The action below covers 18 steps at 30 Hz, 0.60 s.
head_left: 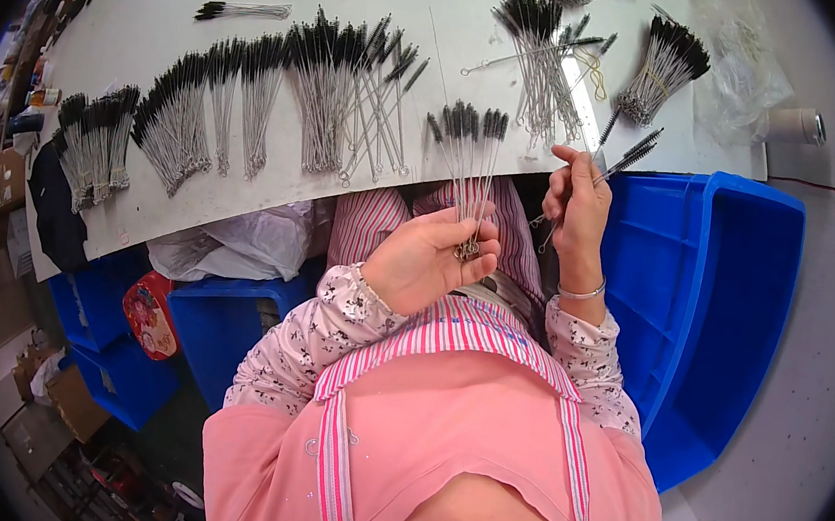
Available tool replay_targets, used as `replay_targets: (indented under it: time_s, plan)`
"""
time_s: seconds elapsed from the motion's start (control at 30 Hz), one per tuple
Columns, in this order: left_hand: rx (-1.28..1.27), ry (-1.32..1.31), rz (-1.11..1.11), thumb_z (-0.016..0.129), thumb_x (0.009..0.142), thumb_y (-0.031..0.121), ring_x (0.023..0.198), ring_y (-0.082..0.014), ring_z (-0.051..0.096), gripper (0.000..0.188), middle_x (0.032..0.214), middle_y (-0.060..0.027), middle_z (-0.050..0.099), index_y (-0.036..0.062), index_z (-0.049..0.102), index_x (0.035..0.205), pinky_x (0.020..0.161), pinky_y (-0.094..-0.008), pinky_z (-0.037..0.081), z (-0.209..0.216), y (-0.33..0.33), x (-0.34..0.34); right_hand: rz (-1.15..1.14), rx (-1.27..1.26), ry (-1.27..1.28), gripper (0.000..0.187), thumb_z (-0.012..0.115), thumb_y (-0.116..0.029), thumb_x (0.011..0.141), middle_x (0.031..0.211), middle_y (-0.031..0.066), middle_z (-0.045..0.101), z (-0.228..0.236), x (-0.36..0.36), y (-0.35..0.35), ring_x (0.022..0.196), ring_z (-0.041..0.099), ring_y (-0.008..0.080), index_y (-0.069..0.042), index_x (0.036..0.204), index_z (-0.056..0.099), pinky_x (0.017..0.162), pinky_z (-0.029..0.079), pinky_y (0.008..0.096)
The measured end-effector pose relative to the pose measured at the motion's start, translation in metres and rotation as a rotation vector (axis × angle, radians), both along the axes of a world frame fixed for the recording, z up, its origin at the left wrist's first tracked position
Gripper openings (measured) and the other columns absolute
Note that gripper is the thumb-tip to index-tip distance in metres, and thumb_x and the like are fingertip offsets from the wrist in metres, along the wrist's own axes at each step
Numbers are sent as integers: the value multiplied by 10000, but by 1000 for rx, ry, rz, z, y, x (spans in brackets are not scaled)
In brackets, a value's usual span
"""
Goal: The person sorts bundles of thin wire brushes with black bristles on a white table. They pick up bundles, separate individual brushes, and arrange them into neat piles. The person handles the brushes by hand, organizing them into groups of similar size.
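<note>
My left hand is closed round the wire handles of a small bunch of black-bristled tube brushes, which fan out upward over the table's front edge. The looped wire ends show between the fingers. To the right, my right hand pinches a couple of loose tube brushes, their bristle heads pointing up and right and their wire ends hanging below the hand. Just beyond that hand, a larger pile of tube brushes lies on the white table, some crossing at angles.
More brush bundles lie in a row along the table's left part. One banded bundle rests at the right, beside clear plastic bags and a roll. A big blue bin stands against my right side; another blue bin is at my left.
</note>
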<state>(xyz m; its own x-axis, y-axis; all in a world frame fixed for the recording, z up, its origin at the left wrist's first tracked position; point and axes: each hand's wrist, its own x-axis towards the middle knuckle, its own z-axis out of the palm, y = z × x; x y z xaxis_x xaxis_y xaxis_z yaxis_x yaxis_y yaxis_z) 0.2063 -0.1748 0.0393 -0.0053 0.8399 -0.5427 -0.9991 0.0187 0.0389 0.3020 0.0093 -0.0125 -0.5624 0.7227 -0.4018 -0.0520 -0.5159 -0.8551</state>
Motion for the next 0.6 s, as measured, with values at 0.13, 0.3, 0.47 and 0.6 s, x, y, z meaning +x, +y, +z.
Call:
replay_targets:
  time_s: [0.13, 0.3, 0.47, 0.6]
  plan:
    - [73, -90, 1, 441, 929, 70, 867, -153, 562, 268, 964, -60, 552, 18, 425, 1192, 777, -280, 523, 7, -1, -8, 27, 38, -41, 300, 472, -274, 945, 563, -39, 423, 2, -2, 11, 380, 302, 22, -3, 951, 600, 342, 221, 185]
    - [-37, 254, -106, 460, 923, 90, 718, -136, 568, 266, 880, -51, 550, 11, 415, 1174, 583, -245, 510, 34, 3, -15, 25, 181, -171, 253, 519, -236, 920, 574, -59, 414, 2, -9, 36, 422, 317, 19, -10, 890, 629, 380, 252, 194]
    - [-171, 974, -13, 453, 918, 58, 669, -132, 556, 265, 873, -87, 561, -25, 431, 1169, 527, -242, 480, 16, 34, -34, -10, 498, -305, 237, 558, -195, 876, 594, -51, 448, -1, -34, 62, 516, 355, 34, 26, 854, 641, 468, 294, 215]
    - [-142, 707, 114, 501, 906, 67, 720, -132, 552, 289, 904, -91, 572, -24, 448, 1175, 605, -229, 483, -20, 61, -63, 3, 568, -316, 256, 577, -193, 852, 565, -39, 456, 2, -46, 76, 547, 379, 51, 55, 799, 618, 500, 332, 242]
